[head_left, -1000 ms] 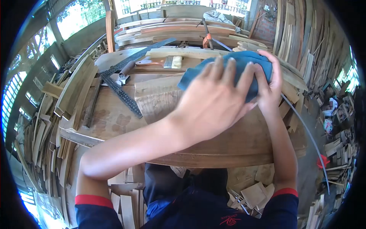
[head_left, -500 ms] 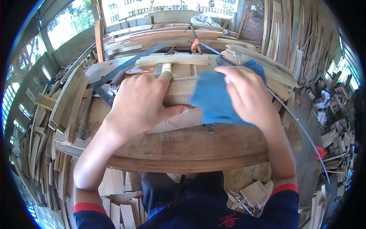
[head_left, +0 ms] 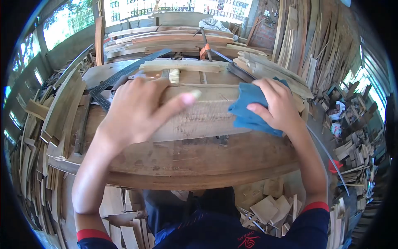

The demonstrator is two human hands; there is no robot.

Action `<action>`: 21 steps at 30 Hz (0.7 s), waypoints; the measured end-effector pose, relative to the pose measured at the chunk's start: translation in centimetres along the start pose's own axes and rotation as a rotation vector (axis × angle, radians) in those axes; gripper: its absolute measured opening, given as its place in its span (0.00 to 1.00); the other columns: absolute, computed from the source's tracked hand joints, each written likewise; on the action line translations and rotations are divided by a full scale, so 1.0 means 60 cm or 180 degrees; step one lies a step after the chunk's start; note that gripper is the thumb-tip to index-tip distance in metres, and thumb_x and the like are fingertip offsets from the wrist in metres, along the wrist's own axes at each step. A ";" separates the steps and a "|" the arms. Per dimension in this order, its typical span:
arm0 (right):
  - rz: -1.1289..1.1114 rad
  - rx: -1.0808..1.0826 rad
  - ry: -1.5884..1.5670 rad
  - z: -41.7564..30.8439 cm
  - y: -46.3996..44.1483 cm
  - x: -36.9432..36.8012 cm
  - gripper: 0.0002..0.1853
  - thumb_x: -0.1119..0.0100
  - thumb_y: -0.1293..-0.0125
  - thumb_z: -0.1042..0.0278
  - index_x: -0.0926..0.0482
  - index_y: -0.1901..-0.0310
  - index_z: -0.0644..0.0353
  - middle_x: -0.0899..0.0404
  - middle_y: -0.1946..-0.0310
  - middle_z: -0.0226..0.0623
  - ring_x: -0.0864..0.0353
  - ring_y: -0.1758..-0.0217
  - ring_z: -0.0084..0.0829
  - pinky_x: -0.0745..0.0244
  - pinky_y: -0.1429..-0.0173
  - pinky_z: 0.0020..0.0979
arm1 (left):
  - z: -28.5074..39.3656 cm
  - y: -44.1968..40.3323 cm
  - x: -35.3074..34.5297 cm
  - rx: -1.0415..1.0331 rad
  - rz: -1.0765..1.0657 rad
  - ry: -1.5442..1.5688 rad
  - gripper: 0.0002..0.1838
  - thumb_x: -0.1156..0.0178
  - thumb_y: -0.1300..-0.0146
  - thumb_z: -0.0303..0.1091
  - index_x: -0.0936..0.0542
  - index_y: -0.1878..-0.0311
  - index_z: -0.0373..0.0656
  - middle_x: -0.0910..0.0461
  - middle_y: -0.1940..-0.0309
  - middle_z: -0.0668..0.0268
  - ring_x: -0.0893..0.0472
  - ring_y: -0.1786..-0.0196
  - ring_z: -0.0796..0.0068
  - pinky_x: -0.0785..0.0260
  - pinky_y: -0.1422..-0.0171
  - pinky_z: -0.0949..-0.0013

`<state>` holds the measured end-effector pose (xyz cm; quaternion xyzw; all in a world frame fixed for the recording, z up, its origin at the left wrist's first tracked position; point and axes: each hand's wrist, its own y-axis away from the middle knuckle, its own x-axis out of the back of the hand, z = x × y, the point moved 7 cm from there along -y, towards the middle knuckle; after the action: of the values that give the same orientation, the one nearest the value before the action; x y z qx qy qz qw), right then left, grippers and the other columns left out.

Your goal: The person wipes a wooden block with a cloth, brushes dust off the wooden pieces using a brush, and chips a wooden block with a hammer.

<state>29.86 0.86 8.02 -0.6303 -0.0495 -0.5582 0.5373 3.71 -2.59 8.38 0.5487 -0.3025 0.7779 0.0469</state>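
Observation:
A thick wooden board (head_left: 195, 118) with rough, dark marks on its near face lies across the wooden workbench (head_left: 178, 159). My left hand (head_left: 134, 108) rests over its left part, the thumb stretched out and raised off the face, slightly blurred; the other fingertips are hidden beyond the top edge. A blue cloth (head_left: 251, 99) is bunched in my right hand (head_left: 277, 103), pressed over the board's right end. Just behind my left hand lie a metal square (head_left: 99, 97) and a tool with a pale handle (head_left: 174, 76).
Another wooden strip (head_left: 182, 66) lies behind the board. An orange clamp (head_left: 205, 50) stands at the bench's far side. Stacked planks (head_left: 62, 108) line the left, and more planks (head_left: 273, 72) the right. Offcuts (head_left: 265, 207) lie on the floor below.
My right hand has moved right along the board with the cloth, now more bunched. My left thumb has lifted off the board's near face. The view has shifted slightly.

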 end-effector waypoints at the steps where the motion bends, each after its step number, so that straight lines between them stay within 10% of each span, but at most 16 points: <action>1: 0.0082 0.0035 0.0168 -0.002 0.006 0.003 0.32 0.26 0.40 0.40 0.20 0.52 0.66 0.16 0.57 0.47 0.15 0.55 0.49 0.21 0.49 0.43 | -0.012 0.005 0.003 0.0088 -0.0033 0.0399 0.31 0.36 0.30 0.57 0.17 0.50 0.31 0.21 0.71 0.56 0.22 0.72 0.60 0.27 0.60 0.57; 5: 0.0444 0.0245 0.0278 -0.027 0.030 0.023 0.38 0.25 0.45 0.34 0.20 0.52 0.66 0.16 0.58 0.44 0.16 0.57 0.47 0.21 0.51 0.43 | -0.058 0.042 -0.015 0.0727 -0.0244 0.1670 0.37 0.42 0.28 0.61 0.20 0.39 0.31 0.17 0.58 0.58 0.20 0.58 0.69 0.27 0.50 0.63; 10: 0.0702 0.0361 0.0559 -0.093 0.091 0.053 0.40 0.28 0.44 0.29 0.20 0.53 0.67 0.17 0.61 0.43 0.16 0.61 0.44 0.21 0.53 0.42 | -0.047 0.097 -0.064 0.0790 -0.0769 0.2517 0.52 0.36 0.42 0.68 0.29 0.27 0.31 0.20 0.39 0.44 0.20 0.37 0.54 0.30 0.32 0.58; 21: -0.0036 0.0089 -0.0267 -0.078 0.094 0.018 0.30 0.29 0.38 0.45 0.18 0.49 0.68 0.14 0.53 0.47 0.13 0.50 0.49 0.19 0.41 0.45 | -0.023 0.085 -0.089 -0.0337 -0.0684 0.0995 0.52 0.31 0.47 0.67 0.26 0.27 0.36 0.36 0.26 0.35 0.35 0.23 0.35 0.45 0.21 0.40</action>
<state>30.92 -5.49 4.38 -0.6453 -0.0834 -0.5335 0.5404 2.60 -4.61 1.27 0.4472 -0.2717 0.8272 0.2049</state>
